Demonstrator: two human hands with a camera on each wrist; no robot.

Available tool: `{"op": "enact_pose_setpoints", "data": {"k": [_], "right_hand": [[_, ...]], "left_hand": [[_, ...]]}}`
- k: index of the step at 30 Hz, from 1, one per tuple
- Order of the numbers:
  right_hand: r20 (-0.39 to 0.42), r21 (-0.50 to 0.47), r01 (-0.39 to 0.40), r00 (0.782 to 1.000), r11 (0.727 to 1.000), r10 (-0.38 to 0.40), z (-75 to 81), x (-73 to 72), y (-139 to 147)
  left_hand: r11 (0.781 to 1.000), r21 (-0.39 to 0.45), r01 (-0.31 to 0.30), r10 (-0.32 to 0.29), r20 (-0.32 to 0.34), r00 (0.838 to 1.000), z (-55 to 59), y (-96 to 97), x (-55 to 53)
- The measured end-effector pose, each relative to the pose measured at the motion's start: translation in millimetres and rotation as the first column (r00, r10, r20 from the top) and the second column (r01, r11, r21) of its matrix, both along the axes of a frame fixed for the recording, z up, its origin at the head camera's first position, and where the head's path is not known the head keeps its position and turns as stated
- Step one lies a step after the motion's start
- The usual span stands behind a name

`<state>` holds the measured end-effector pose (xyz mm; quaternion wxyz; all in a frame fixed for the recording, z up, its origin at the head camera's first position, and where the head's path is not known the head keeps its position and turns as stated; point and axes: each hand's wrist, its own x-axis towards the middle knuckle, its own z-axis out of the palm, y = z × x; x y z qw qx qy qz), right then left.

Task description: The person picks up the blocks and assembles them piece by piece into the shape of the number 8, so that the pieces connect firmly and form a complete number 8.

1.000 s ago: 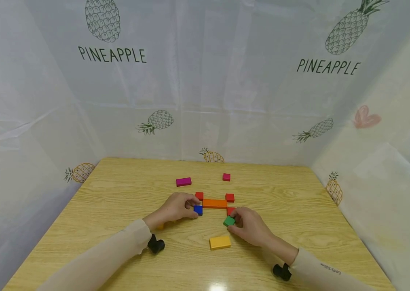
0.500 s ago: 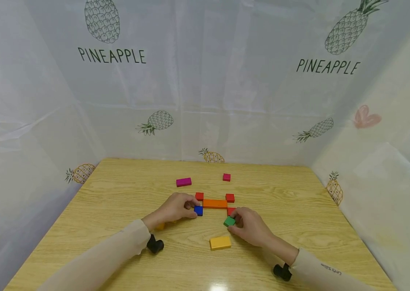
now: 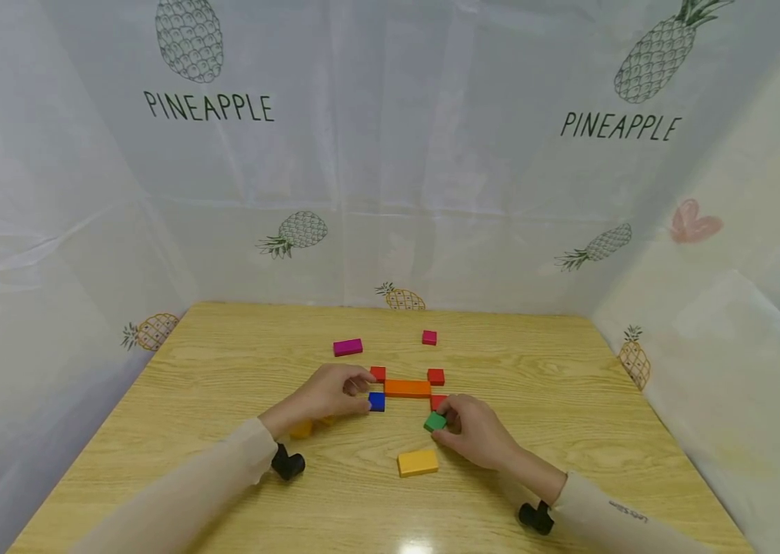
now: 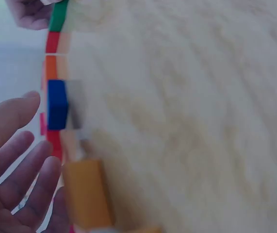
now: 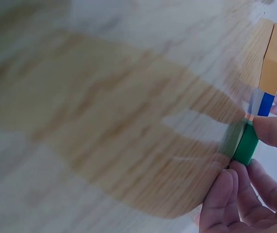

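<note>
A wooden table carries a scatter of coloured blocks. The right hand has its grip closed on a green block, pinched between thumb and fingertips on the table, just in front of a long orange block. The left hand lies beside a blue block, fingers loose, its grip open and holding nothing. A yellow block sits nearer the person.

Both arms are covered by long, thin cream sleeves reaching the wrists. A small black camera mount is strapped under each wrist. Small dark lettering is printed on the right sleeve.
</note>
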<state>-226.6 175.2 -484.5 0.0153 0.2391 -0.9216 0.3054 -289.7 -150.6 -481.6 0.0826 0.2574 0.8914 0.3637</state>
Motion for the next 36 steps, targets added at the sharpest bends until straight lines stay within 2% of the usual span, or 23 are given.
{"op": "enact_pose_setpoints", "data": {"k": [3, 9, 13, 16, 19, 23, 27, 31, 36], "right_hand": [[-0.002, -0.001, -0.001, 1.0, 1.0, 0.001, -0.3, -0.2, 0], [-0.003, 0.004, 0.001, 1.0, 1.0, -0.001, -1.3, -0.9, -1], [-0.003, 0.003, 0.0, 1.0, 1.0, 0.0, -1.3, -0.3, -1], [-0.001, 0.004, 0.002, 1.0, 1.0, -0.002, -1.1, -0.1, 0], [0.003, 0.002, 0.004, 1.0, 1.0, -0.004, -1.2, -0.6, 0], [0.003, -0.004, -0.006, 1.0, 1.0, 0.006, -1.7, -1.8, 1], [-0.001, -0.01, -0.015, 1.0, 1.0, 0.015, -2.0, -1.8, 0], [-0.004, -0.006, -0.007, 1.0, 1.0, 0.007, -1.5, -0.9, 0], [-0.004, -0.003, 0.009, 1.0, 1.0, -0.009, -0.2, 0.5, -1]], "left_hand": [[1.0, -0.018, 0.007, -0.008, -0.019, 1.0, 8.0, -10.5, 1.1], [0.997, -0.078, 0.004, -0.005, -0.015, 1.0, 20.6, -38.9, 5.2], [0.992, -0.123, -0.008, 0.003, -0.038, 0.999, 26.8, -50.9, 13.8], [0.992, -0.126, -0.005, -0.002, -0.052, 0.999, 31.6, -50.0, 25.7], [0.991, -0.134, 0.01, -0.023, -0.095, 0.995, 34.1, -38.5, 41.7], [0.986, -0.164, 0.019, -0.049, -0.183, 0.982, 31.4, -12.7, 64.8], [0.986, -0.162, 0.037, -0.067, -0.187, 0.98, 27.3, 15.7, 84.3], [0.983, -0.171, 0.062, -0.093, -0.182, 0.979, 19.0, 39.8, 94.2], [0.983, -0.172, 0.062, -0.094, -0.186, 0.978, 7.9, 60.9, 96.8]]}}
